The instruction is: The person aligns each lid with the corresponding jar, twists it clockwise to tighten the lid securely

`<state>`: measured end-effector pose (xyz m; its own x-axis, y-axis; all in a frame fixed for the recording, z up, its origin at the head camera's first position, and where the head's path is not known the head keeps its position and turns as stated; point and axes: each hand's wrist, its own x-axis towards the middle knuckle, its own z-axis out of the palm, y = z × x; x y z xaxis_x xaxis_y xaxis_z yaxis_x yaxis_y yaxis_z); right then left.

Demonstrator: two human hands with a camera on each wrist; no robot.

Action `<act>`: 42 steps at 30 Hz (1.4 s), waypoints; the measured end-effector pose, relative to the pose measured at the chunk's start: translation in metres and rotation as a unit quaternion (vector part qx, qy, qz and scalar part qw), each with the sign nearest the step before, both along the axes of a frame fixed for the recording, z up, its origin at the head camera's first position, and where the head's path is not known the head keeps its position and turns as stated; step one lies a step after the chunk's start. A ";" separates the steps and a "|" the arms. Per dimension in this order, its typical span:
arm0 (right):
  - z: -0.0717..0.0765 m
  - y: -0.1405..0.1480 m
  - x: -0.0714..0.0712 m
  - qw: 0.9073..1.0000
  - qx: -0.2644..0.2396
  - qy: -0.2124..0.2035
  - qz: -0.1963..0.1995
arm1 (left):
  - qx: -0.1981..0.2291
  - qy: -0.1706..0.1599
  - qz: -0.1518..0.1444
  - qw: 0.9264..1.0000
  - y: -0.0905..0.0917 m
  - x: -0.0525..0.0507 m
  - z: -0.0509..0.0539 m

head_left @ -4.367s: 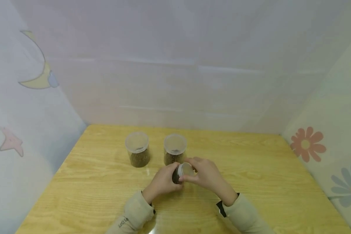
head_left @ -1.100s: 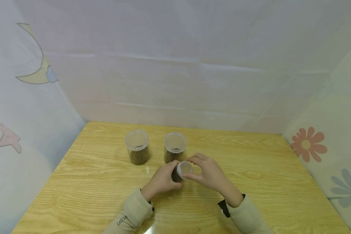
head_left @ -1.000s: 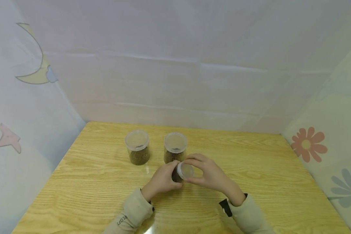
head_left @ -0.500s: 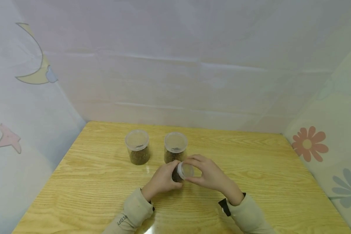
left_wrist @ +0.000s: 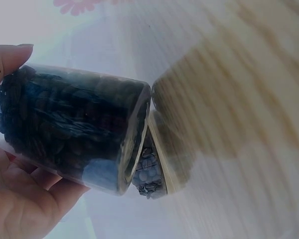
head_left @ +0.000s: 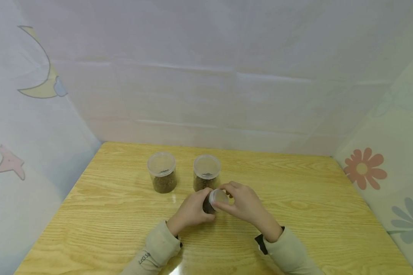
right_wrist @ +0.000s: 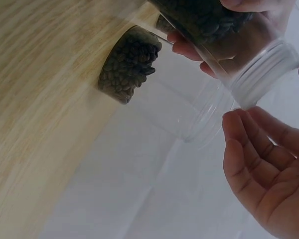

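Note:
My left hand [head_left: 191,211] grips a small clear jar [head_left: 207,205] around its body, just above the table and tilted to the right. Dark beans, which look like coffee beans, fill much of this jar [left_wrist: 74,122] in the left wrist view. On its right end sits a clear lid [head_left: 221,196] with a ridged rim. My right hand [head_left: 243,203] pinches that lid between thumb and fingers. In the right wrist view, fingertips of the right hand [right_wrist: 274,174] touch the lid's edge [right_wrist: 266,72], with the thumb mostly out of frame.
Behind the hands, two larger clear lidded jars stand upright, each partly filled with dark beans: a left jar [head_left: 163,173] and a right jar [head_left: 206,170], close behind the held one. The wooden table [head_left: 99,217] meets a pale cloth backdrop [head_left: 206,95] at its far edge.
The right hand has turned about the lid: its thumb has shifted left over the lid's near side, after spreading wider half a second ago. The left hand and jar stay nearly still.

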<state>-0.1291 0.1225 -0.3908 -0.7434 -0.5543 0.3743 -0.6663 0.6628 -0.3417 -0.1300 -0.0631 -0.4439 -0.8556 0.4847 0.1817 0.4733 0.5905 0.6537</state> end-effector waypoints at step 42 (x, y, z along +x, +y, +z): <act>0.010 0.001 0.000 0.998 0.050 0.007 0.024 | 0.003 -0.008 -0.003 1.000 -0.001 -0.001 0.000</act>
